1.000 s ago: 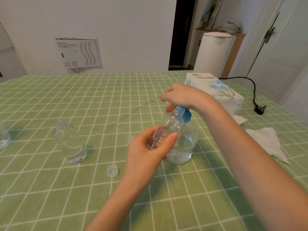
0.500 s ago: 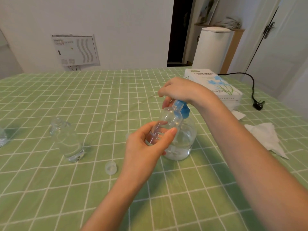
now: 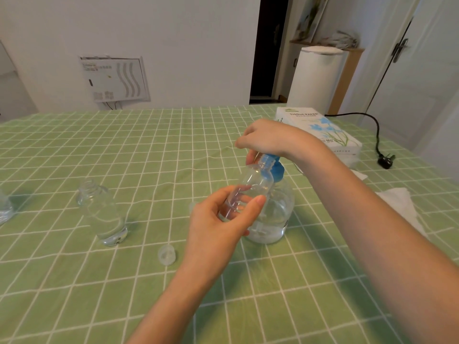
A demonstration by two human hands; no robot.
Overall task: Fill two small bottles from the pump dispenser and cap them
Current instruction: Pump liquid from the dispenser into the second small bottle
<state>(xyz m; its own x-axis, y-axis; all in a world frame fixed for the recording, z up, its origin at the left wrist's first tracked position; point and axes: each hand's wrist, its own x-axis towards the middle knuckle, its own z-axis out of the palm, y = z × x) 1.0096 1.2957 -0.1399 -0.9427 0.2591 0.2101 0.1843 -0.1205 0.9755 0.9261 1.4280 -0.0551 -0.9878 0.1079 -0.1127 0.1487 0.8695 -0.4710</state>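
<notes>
Since the head view is all I have, I read the risk from it alone: the left hand (image 3: 218, 219) pinches a small bottle (image 3: 250, 184) between thumb and curled fingers, tilted and lifted off the worktop (image 3: 124, 150), its open neck up against the blue spout of the pump dispenser (image 3: 273, 214), which stands on the green checked cloth. The right hand (image 3: 270, 140) is curled over the pump head, thumb down beside the spout. I cannot tell whether the spout sits inside the neck or only beside it. If it is off, I judge a press would send liquid down the outside and onto the fingers, making the grip slippery. A hard, off-centre press could also rock the dispenser. The second bottle (image 3: 101, 214) stands uncapped well to the left, and a loose cap (image 3: 166, 255) lies near the left wrist, where a sweep of the forearm could knock it away.
</notes>
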